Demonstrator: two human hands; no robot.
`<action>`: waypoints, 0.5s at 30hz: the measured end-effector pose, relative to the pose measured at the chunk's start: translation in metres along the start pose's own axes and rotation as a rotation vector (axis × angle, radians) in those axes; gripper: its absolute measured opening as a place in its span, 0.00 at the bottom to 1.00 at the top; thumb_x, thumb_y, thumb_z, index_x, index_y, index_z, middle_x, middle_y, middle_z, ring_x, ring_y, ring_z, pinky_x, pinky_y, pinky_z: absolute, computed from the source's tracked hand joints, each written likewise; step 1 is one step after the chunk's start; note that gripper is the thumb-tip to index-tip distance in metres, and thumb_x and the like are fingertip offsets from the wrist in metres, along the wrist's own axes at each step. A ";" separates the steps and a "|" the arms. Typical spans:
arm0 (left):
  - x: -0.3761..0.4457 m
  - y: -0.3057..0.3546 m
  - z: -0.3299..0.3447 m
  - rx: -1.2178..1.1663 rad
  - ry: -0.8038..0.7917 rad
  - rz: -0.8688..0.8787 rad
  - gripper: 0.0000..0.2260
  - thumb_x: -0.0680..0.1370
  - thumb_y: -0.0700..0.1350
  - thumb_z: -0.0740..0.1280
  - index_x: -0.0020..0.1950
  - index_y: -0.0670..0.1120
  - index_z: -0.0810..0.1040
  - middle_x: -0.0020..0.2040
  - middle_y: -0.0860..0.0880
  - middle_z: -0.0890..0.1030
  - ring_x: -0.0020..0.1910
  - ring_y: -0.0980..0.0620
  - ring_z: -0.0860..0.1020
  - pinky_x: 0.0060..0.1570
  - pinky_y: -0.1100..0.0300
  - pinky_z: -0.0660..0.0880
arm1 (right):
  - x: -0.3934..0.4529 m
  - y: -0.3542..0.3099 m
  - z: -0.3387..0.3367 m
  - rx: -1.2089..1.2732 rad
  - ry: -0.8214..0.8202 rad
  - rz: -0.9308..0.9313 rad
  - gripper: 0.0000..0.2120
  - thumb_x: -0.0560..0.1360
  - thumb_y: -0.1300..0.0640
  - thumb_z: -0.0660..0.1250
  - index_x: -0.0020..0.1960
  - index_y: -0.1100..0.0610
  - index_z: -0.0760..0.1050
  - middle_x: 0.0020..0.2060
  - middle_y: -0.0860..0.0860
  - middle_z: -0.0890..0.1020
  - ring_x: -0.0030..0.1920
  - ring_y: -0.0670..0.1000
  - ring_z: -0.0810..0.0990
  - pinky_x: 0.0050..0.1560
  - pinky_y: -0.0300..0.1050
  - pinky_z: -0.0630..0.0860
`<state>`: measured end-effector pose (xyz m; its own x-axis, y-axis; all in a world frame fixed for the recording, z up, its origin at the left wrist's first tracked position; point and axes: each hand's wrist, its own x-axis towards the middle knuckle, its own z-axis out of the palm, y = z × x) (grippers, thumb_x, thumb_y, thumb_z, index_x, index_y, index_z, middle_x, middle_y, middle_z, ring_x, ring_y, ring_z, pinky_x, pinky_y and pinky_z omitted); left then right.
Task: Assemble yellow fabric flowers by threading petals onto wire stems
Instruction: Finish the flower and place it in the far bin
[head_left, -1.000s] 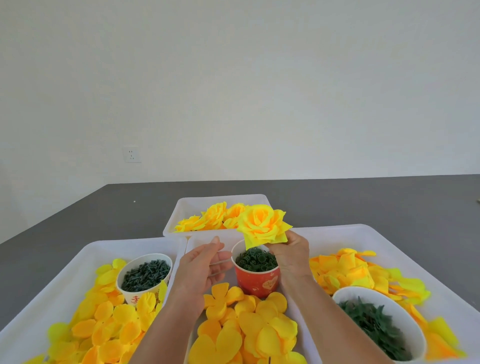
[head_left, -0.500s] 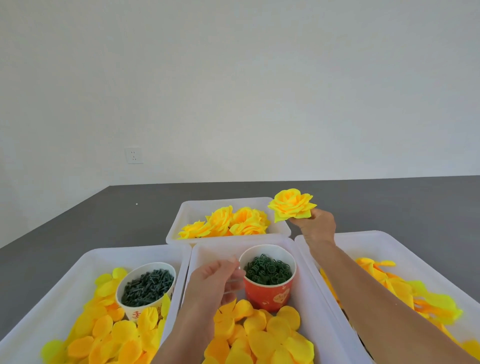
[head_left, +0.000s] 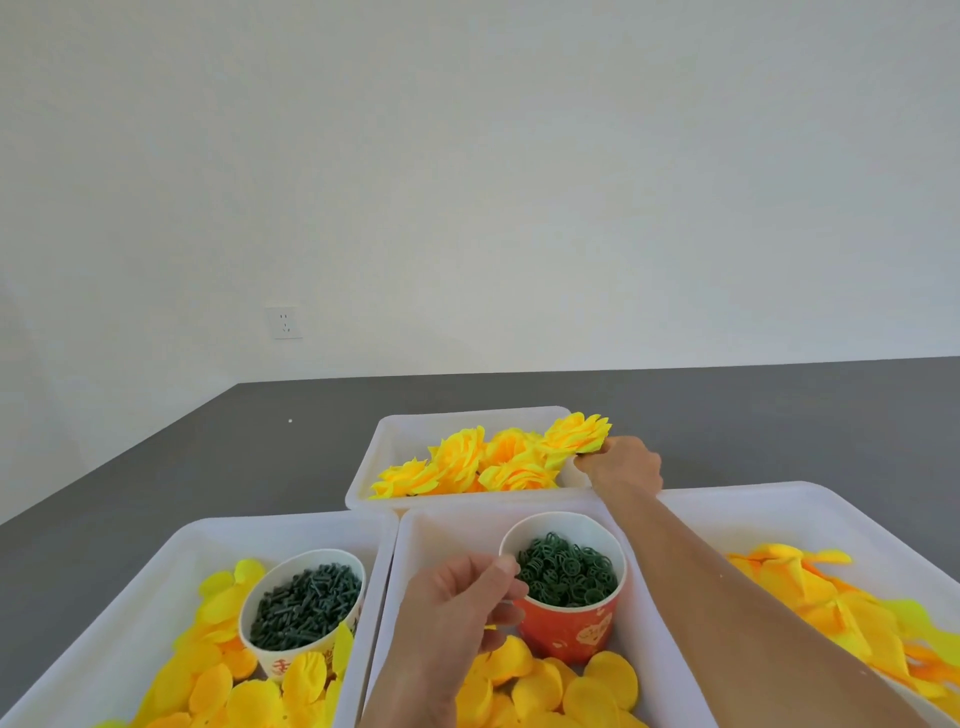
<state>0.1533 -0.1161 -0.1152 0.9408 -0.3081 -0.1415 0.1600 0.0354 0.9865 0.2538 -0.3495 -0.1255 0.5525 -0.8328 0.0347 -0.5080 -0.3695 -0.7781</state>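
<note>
Right hand (head_left: 621, 465) pinching a finished flower (head_left: 576, 434) over the far tray (head_left: 384, 441) — left hand (head_left: 457, 608) curled beside the red cup (head_left: 569, 621), grip contents hidden.

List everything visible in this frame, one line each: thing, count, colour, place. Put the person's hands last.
Bins: four, white, on the table.
Table: one, dark grey.
Finished flowers: several, yellow, in the far bin.
Held flower: one, yellow, at the far bin's right corner.
Loose petals: many, yellow-orange, in the three near bins.
Red cup: one, holds green rings, middle bin.
White cup: one, holds dark green pegs, left bin.
Wall socket: one, white.
Right hand: holds the flower.
Left hand: fingers curled at the red cup's rim; anything pinched is hidden.
</note>
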 end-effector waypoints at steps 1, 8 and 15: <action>0.000 0.000 0.000 0.001 -0.004 0.001 0.08 0.76 0.44 0.68 0.41 0.41 0.82 0.35 0.48 0.83 0.31 0.56 0.79 0.30 0.65 0.72 | 0.000 -0.001 0.001 -0.026 0.014 0.022 0.15 0.72 0.50 0.68 0.55 0.56 0.78 0.54 0.55 0.79 0.62 0.57 0.71 0.60 0.51 0.71; 0.000 -0.001 0.000 -0.007 -0.020 -0.001 0.09 0.76 0.44 0.68 0.41 0.40 0.82 0.35 0.48 0.84 0.30 0.56 0.78 0.30 0.65 0.72 | 0.000 -0.002 0.005 -0.125 -0.035 -0.021 0.12 0.71 0.55 0.67 0.53 0.58 0.76 0.54 0.56 0.79 0.59 0.58 0.75 0.61 0.52 0.71; -0.001 -0.001 0.001 -0.034 -0.014 0.002 0.08 0.75 0.43 0.68 0.40 0.40 0.82 0.36 0.47 0.84 0.29 0.57 0.78 0.30 0.65 0.72 | -0.003 0.005 0.000 -0.116 -0.054 -0.120 0.09 0.70 0.52 0.69 0.45 0.58 0.78 0.47 0.56 0.82 0.55 0.59 0.77 0.51 0.48 0.74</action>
<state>0.1519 -0.1166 -0.1158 0.9368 -0.3212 -0.1384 0.1685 0.0678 0.9834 0.2498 -0.3492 -0.1293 0.6474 -0.7572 0.0868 -0.5071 -0.5129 -0.6927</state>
